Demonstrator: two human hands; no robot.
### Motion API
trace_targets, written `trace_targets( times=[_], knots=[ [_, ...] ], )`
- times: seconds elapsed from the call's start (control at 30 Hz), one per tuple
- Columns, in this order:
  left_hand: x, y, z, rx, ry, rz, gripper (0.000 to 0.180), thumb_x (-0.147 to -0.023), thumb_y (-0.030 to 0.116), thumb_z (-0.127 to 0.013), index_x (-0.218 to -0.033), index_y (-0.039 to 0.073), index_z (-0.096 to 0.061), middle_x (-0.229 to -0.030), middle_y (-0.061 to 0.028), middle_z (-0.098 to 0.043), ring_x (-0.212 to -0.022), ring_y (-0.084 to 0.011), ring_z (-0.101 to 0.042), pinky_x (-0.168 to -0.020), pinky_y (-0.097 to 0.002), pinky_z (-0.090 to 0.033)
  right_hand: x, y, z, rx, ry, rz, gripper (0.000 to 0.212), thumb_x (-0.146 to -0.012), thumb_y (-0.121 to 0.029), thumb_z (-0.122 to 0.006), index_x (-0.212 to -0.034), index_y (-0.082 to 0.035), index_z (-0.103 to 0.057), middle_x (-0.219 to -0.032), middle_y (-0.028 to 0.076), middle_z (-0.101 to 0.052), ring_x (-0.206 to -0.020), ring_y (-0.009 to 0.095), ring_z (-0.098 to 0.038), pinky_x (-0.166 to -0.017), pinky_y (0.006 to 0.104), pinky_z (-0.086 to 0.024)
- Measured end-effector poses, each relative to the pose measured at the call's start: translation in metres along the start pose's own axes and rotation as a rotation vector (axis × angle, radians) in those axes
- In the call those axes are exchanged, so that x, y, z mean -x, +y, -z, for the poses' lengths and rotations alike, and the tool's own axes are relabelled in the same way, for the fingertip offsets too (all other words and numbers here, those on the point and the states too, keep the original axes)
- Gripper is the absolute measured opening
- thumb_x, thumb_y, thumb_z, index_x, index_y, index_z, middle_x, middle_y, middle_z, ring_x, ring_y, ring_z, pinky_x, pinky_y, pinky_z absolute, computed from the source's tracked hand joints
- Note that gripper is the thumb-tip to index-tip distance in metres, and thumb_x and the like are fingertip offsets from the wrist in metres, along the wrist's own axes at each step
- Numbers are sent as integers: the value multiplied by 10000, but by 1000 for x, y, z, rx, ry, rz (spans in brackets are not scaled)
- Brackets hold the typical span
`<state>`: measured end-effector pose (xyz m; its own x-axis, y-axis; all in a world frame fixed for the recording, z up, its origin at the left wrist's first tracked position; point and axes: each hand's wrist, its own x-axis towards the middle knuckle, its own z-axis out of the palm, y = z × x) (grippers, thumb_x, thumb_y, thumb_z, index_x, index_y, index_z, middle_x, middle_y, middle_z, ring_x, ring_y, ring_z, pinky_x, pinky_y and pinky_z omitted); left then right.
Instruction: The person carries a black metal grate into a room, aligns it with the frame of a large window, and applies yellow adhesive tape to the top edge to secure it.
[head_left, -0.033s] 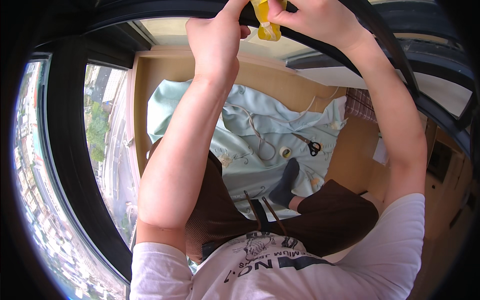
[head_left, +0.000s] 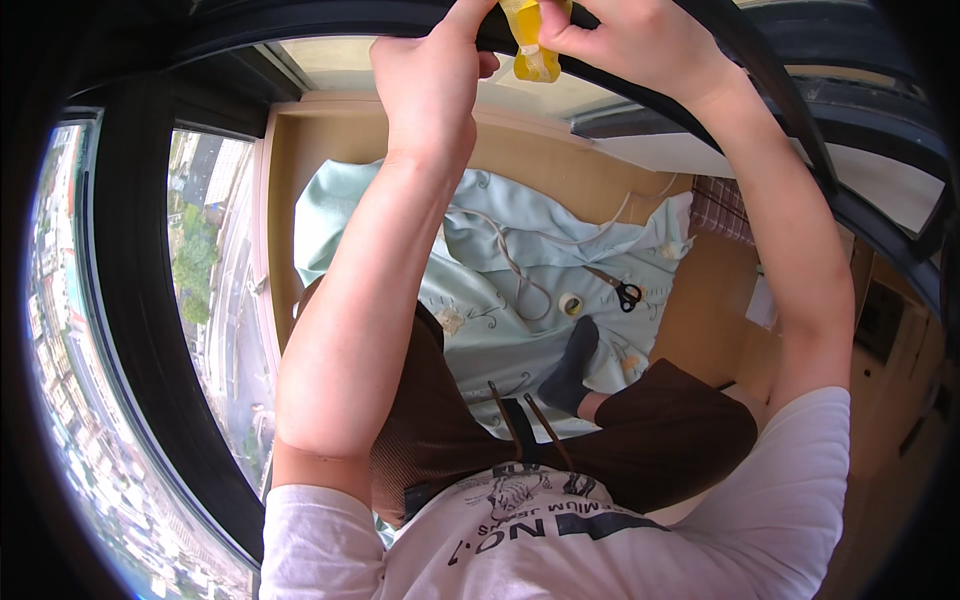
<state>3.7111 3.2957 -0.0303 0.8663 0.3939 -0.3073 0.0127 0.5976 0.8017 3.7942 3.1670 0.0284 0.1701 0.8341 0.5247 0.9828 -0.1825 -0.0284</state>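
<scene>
Both my hands are raised to the top edge of the view, beside the dark window frame [head_left: 300, 32]. My right hand [head_left: 640, 45] is closed, its thumb pressed on a yellow strip-like piece [head_left: 540, 62] with a pale, see-through patch. That piece hangs down between my hands. The fingers of my left hand [head_left: 430, 75] are curled, and one reaches up beyond the edge near the yellow piece. What its fingertips hold, if anything, is hidden. A pale green patterned cloth [head_left: 490, 310] lies below, with black-handled scissors [head_left: 627, 296] and a small roll of tape [head_left: 570, 304] on it.
A white cord [head_left: 510, 255] loops over the cloth. My legs in brown trousers [head_left: 670, 430] and a dark-socked foot [head_left: 573, 370] rest there. Tall window panes [head_left: 210, 250] stand at the left, and a dark frame bar [head_left: 790, 110] slants down at the right.
</scene>
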Motion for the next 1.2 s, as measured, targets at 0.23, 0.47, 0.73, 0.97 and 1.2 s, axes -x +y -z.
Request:
trace_targets(
  times=[0.23,0.47,0.73,0.97,1.2],
  knots=[
    [0,0,0,-16,36,57,146,-880,179,-767,-876,40,-723,-784,12,-673,-584,-43,-515,-503,-202,-366,20,-12,13,101,-9,24,153,-719,41,-653,-849,-36,-625,-770,125,-575,-626,305,-593,-558,381,-492],
    [-2,4,-6,-54,79,119,154,-881,186,-771,-844,52,-704,-763,13,-658,-562,-51,-492,-500,-212,-360,58,-52,21,102,-21,-146,249,-627,23,-715,-847,-8,-601,-889,87,-622,-761,270,-640,-641,341,-541],
    [-3,2,-4,-67,62,97,154,-884,180,-771,-818,60,-700,-726,8,-646,-539,-57,-478,-490,-215,-352,100,-113,7,-57,-3,-379,258,-517,26,-650,-734,-39,-525,-802,68,-560,-640,234,-569,-508,324,-479],
    [-13,-15,16,-89,27,54,228,-868,222,-797,-877,16,-702,-748,-5,-629,-563,-62,-494,-540,-200,-416,63,-97,-12,78,323,-484,459,-660,-23,-824,-1089,-64,-668,-1032,69,-630,-835,251,-622,-664,320,-543],
    [-4,-8,4,-97,33,69,138,-900,146,-755,-991,62,-695,-834,-1,-648,-593,-64,-496,-516,-178,-420,72,-97,-33,143,401,-518,256,-710,28,-776,-945,-40,-700,-883,38,-648,-746,206,-630,-605,309,-531]
  ],
)
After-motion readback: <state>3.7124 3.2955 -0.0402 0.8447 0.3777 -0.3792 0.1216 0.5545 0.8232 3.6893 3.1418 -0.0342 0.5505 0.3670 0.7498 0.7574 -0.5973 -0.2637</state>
